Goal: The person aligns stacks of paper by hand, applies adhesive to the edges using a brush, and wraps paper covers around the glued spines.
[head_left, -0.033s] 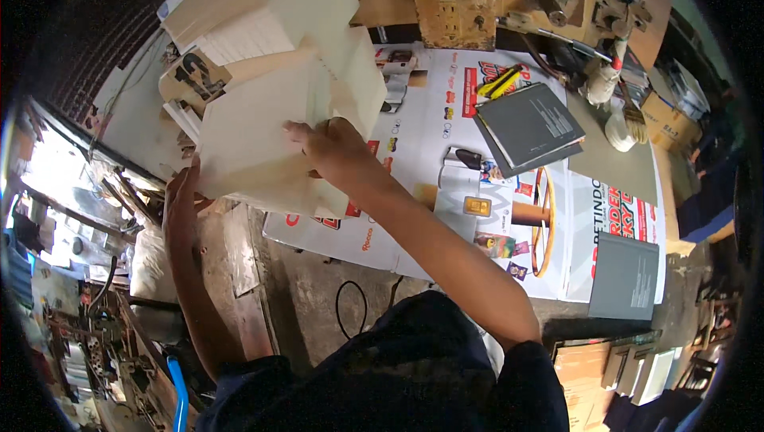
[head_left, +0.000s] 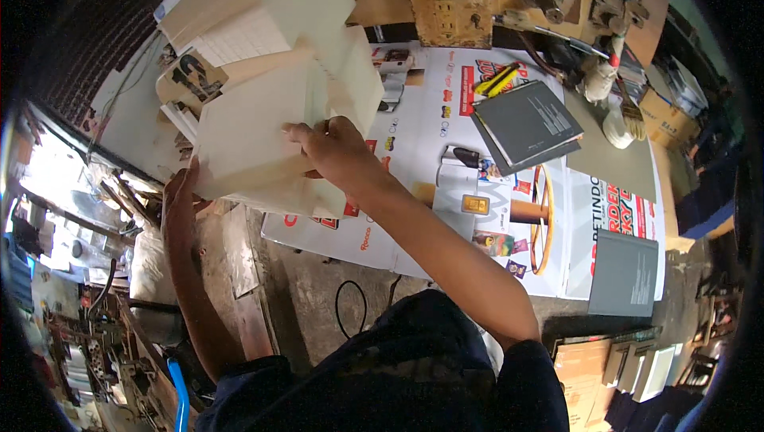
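Note:
At the upper left lies a loose pile of large cream paper sheets (head_left: 247, 129), some overlapping at angles. The near left corner of the top sheet sits between the fingers and thumb of my left hand (head_left: 180, 193). My right hand (head_left: 338, 155) rests over the right part of the same sheet, fingers curled in and the index finger pointing left. Whatever is inside those curled fingers is hidden. Beside the pile's left side is a brown card (head_left: 199, 75) with large dark numerals.
Dark grey booklets (head_left: 532, 125) lie on a printed poster sheet (head_left: 414, 217), with a yellow cutter (head_left: 498, 82) beside them. Another grey booklet (head_left: 625, 273) is near the right edge. A worn socket box (head_left: 450, 14) stands behind; a brush (head_left: 633, 117) sits at a white pot (head_left: 617, 129).
The whole view has shifted very slightly. Both hands keep their places on the paper.

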Available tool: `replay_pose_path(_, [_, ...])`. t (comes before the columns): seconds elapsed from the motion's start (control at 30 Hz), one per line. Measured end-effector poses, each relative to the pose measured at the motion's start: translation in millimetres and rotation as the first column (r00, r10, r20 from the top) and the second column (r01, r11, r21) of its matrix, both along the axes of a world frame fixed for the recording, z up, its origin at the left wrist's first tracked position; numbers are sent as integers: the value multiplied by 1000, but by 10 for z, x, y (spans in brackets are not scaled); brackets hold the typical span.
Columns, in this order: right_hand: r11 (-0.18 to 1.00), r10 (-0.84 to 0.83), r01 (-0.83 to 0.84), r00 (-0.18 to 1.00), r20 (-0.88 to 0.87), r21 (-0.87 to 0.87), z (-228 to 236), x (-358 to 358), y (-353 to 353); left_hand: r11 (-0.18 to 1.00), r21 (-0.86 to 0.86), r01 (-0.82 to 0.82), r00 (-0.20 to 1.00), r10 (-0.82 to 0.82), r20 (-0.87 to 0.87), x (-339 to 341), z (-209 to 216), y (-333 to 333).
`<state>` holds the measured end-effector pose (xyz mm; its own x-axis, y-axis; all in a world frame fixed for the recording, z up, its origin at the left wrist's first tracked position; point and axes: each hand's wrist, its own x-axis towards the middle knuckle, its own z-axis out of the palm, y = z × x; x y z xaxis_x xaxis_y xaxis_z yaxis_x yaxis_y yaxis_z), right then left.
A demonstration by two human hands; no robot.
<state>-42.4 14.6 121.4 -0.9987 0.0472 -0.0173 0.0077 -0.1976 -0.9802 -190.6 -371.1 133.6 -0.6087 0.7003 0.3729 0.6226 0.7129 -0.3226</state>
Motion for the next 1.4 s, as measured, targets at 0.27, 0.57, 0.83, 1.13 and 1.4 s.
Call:
replay_pose_path(0.27, [861,-44,66,998,55,-504,-184,956,412,941,-105,-320,926,335,177,867,309,879])
replay_pose_path(0.57, [950,-146,93,976,-163,-297,-363,1259,350,797,513,-319,802,-61,594,861,188,1274])
replay_pose_path(0.83, [934,-256,298,943,-213,198,-643,2708,1440,741,624,249,729,-567,383,1615,-97,2592])
replay_pose_path(1.13, [703,-596,631,775,-212,330,-1381,3093,1932,657,754,-4,107,-750,653,1648,-1763,3532])
replay_pose_path(1.4, [576,-693,767,642,-328,284,-1491,2891,1842,470,864,180,275,-867,415,1932,-1651,3920])
